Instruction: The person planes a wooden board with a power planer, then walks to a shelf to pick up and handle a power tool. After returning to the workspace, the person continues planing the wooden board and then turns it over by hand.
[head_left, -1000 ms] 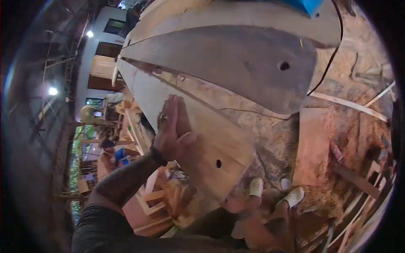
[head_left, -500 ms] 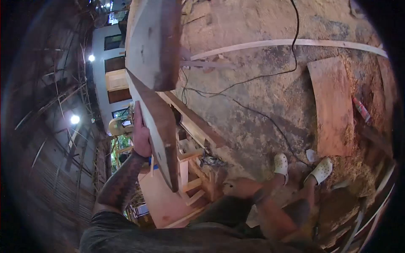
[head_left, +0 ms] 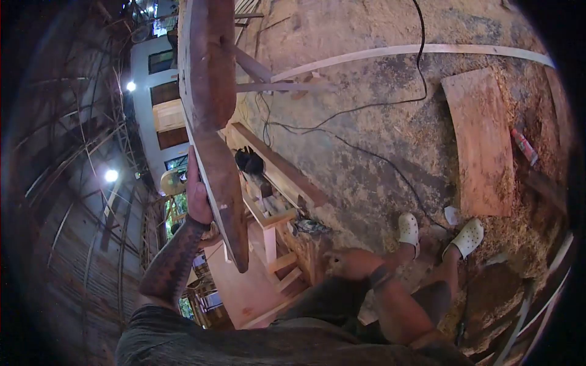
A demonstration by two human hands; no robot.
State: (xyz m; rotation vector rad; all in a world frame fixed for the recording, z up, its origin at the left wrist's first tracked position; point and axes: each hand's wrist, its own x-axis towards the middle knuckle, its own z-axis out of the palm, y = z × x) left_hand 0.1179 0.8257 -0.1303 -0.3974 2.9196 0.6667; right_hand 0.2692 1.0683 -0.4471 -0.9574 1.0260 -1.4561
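Note:
A long, dark-brown shaped piece of wood (head_left: 220, 165), with a paler narrow face and a tapered near end, runs up the left-middle. My left hand (head_left: 198, 198) presses against its pale side, fingers stretched straight along the surface; the thumb cannot be made out. Lower right, my right hand (head_left: 354, 263), with a band at the wrist, is away from this wood, above my dark shorts. Its fingers are curled, and whatever they may hold is hidden. A pale wooden frame (head_left: 274, 222) and a flat wooden panel (head_left: 235, 293) lie beyond the tapered end.
The view is tilted, with ceiling at left and floor at right. A black cable (head_left: 381, 168) winds across the floor. A broad board (head_left: 479, 146) lies among shavings beside a red tube (head_left: 524, 146). A long pale strip (head_left: 415, 50) crosses higher up. My feet wear white clogs (head_left: 467, 238).
The shaped wood has turned or shifted in view: its pale face looks narrower and more brown side shows. My left hand stays against it. The right hand looks sharper, in nearly the same place.

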